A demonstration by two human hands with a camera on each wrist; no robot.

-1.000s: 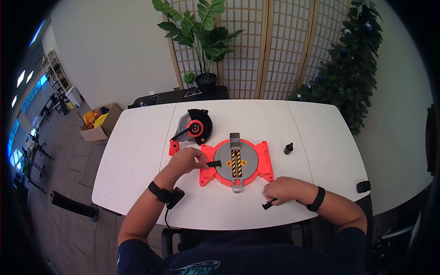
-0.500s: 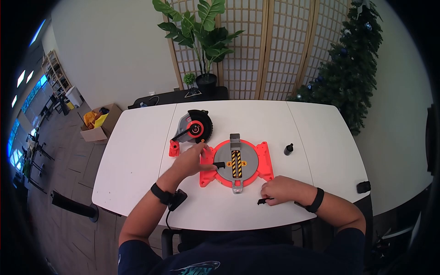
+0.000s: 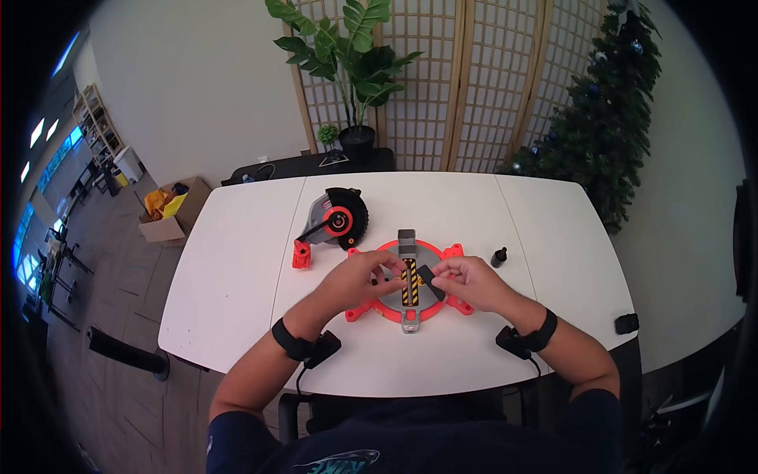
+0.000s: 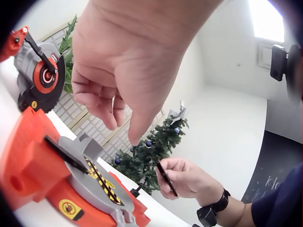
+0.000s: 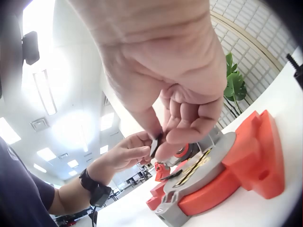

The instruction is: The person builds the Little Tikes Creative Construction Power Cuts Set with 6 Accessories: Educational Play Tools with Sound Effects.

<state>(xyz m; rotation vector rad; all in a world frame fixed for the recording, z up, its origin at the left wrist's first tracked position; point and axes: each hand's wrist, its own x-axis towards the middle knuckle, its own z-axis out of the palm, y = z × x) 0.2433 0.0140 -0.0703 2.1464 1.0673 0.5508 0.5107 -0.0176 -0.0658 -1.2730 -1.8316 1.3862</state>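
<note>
The left hand [image 3: 347,283] hovers over the left part of the round orange-and-grey base [image 3: 384,310], its fingers bent loosely around nothing in the left wrist view. Below it, a thin black strip [image 4: 65,154] lies across the base's left side. Between thumb and fingers, the right hand [image 3: 482,286] pinches a flat black piece [image 3: 430,282] above the disc's right side. That piece [image 5: 154,147] is tilted in the right wrist view, close to the left hand's fingertips; contact cannot be told. A yellow-and-black striped strip [image 3: 410,294] runs down the disc's middle.
A grey, black and orange saw-like wheel part [image 3: 338,220] stands behind the base on the left. To the right are a small black bottle-shaped object [image 3: 498,257] and a black item [image 3: 626,323] at the white table's edge [image 3: 553,355]. Cables hang from both wrist cameras.
The right hand has moved up and left from near the table's front edge, bringing its black piece over the disc. The left hand has let go of its black strip and shifted right.
</note>
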